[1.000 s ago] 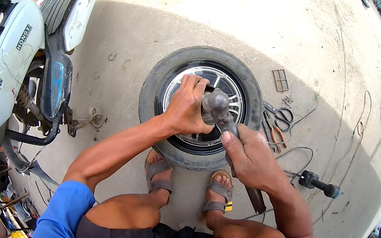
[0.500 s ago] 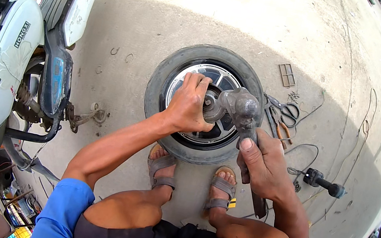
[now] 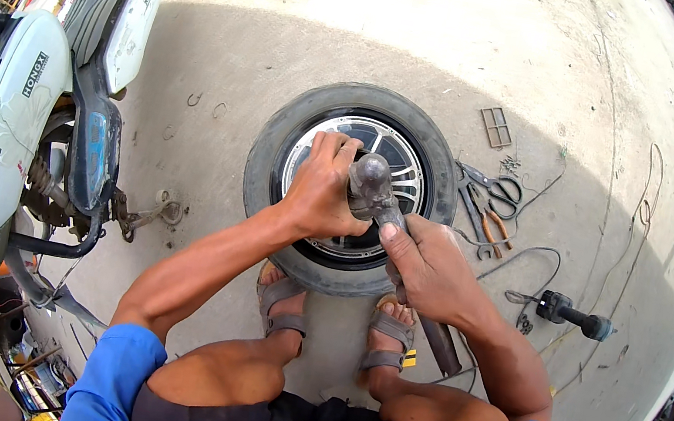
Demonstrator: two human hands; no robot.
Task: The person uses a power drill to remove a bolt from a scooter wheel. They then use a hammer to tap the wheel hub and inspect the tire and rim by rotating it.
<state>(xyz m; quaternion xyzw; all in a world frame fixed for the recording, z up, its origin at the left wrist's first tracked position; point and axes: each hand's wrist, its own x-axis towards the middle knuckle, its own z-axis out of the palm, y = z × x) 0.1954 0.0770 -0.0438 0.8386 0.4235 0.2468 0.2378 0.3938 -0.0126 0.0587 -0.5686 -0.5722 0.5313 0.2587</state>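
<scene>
A scooter wheel lies flat on the ground in front of my feet, with a grey tyre (image 3: 264, 173) around a black and silver spoked hub (image 3: 411, 162). My left hand (image 3: 319, 188) is curled around a round metal piece at the hub's centre, thumb on the near side. That piece is now mostly hidden behind the hammer head. In my right hand (image 3: 437, 272) I grip a worn ball-peen hammer (image 3: 372, 183), its handle end sticking out below my fist. The hammer head is over the hub's centre, beside my left fingers; whether it touches the piece I cannot tell.
Right of the wheel lie black-handled scissors (image 3: 506, 190), orange-handled pliers (image 3: 493, 228), a small metal frame (image 3: 496, 128) and loose wires. A cordless power tool (image 3: 574, 316) rests farther right. A white scooter (image 3: 20, 125) stands at the left. My sandalled feet flank the wheel's near edge.
My right hand has swung the hammer left and over the hub, covering the centre piece. My left hand keeps its grip. The whole view has shifted slightly.
</scene>
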